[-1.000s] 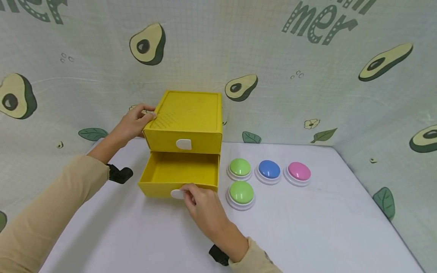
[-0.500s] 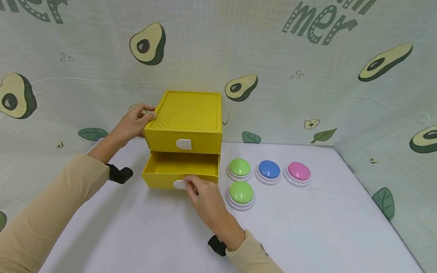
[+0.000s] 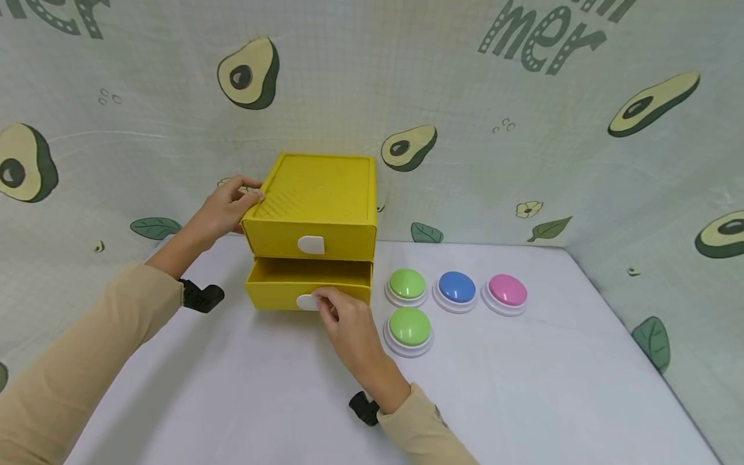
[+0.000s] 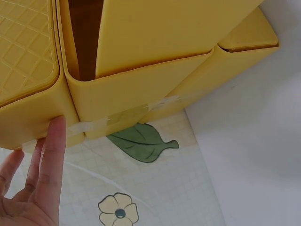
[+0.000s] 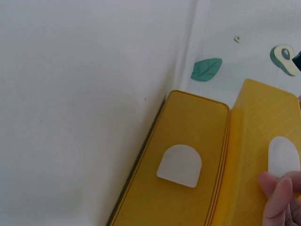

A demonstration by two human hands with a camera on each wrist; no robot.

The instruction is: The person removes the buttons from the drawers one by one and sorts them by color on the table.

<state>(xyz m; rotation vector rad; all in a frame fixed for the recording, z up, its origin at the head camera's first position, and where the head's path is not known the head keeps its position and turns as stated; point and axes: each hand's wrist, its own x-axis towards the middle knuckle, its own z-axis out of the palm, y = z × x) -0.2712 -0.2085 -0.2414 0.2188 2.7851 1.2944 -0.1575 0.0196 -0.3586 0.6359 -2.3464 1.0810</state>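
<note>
A yellow two-drawer box point(image 3: 325, 187) stands against the backdrop. Its upper drawer point(image 3: 267, 240) is closed, and its lower drawer point(image 3: 270, 297) is pulled partway out; the visible part of its inside is bare yellow. My right hand point(image 3: 357, 332) pinches the edge of the white tab handle point(image 3: 305, 302) on the lower drawer, thumb against index finger. In the right wrist view that tab point(image 5: 283, 155) shows above my fingertips. My left hand point(image 3: 227, 208) rests on the box's upper left edge. The left wrist view shows its straight fingers point(image 4: 52, 160) touching the yellow side wall.
Right of the box sit two green push buttons point(image 3: 409, 326), a blue one point(image 3: 456, 287) and a pink one point(image 3: 507, 290), all on white bases. A white table point(image 3: 552, 387) lies beneath, with an avocado-print cloth point(image 3: 331, 77) behind and at the sides.
The lower drawer has slid inward toward the box, with my right hand on its tab moving away from me. My left hand stays in place on the box.
</note>
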